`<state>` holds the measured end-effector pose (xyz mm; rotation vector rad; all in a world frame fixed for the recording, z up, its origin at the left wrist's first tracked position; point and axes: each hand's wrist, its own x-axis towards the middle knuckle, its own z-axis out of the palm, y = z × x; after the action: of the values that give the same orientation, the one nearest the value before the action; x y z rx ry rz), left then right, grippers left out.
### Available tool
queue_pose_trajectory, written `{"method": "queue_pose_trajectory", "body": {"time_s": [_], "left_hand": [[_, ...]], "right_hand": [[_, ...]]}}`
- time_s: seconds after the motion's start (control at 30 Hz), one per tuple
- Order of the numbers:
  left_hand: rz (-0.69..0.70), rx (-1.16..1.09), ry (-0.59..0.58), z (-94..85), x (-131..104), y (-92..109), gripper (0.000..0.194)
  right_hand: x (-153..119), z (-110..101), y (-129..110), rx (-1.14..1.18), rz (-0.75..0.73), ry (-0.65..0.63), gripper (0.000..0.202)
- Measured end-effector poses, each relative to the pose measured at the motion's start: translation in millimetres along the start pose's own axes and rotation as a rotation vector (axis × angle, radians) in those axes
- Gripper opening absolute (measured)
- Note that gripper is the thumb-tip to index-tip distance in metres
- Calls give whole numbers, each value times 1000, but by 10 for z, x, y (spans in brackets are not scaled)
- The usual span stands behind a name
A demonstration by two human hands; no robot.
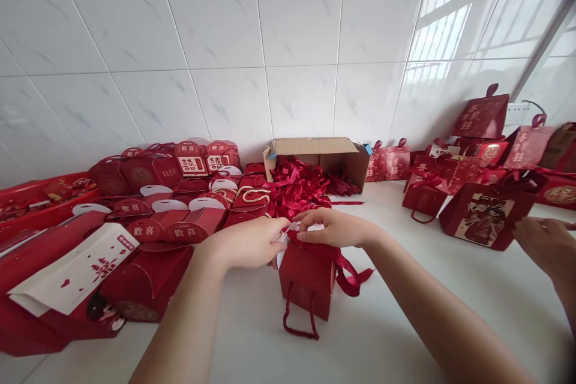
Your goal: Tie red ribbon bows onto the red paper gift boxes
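Observation:
A small red gift box [306, 279] stands on the white table, its twisted red cord handle hanging down toward me. My left hand [261, 243] is closed on the box's upper left edge, with some fingers hidden behind it. Over the top, my right hand [330, 229] pinches with curled fingers at a red ribbon [348, 279], whose loose end trails down the box's right side. A small white piece [291, 230] shows between the two hands; what it is I cannot make out.
Behind stands an open cardboard box [315, 145] spilling red ribbons [299, 186]. Many red gift boxes [180, 225] and a white paper bag [76, 270] crowd the left. More boxes [483, 216] stand right, beside another person's hand [546, 243]. A tiled wall [301, 24] rises behind.

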<state>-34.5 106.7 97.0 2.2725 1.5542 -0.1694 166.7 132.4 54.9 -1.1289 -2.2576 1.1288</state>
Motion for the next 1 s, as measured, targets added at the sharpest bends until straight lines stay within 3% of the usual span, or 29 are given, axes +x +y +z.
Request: {"method": "queue_pose_trajectory", "body": {"time_s": [0.2, 0.5, 0.67, 0.93, 1.0], "left_hand": [[-10, 33, -23, -14, -21, 24, 33], [12, 21, -16, 4, -18, 4, 26], [40, -116, -52, -60, -53, -1, 27], [81, -148, 79, -51, 42, -20, 19], [106, -184, 215, -101, -11, -66, 18]], "right_hand": [[39, 31, 30, -52, 41, -7, 23], [17, 52, -14, 11, -58, -33, 23], [-10, 40, -64, -2, -17, -32, 22], [-14, 19, -85, -65, -1, 5, 31], [-70, -20, -119, -105, -10, 107, 33]]}}
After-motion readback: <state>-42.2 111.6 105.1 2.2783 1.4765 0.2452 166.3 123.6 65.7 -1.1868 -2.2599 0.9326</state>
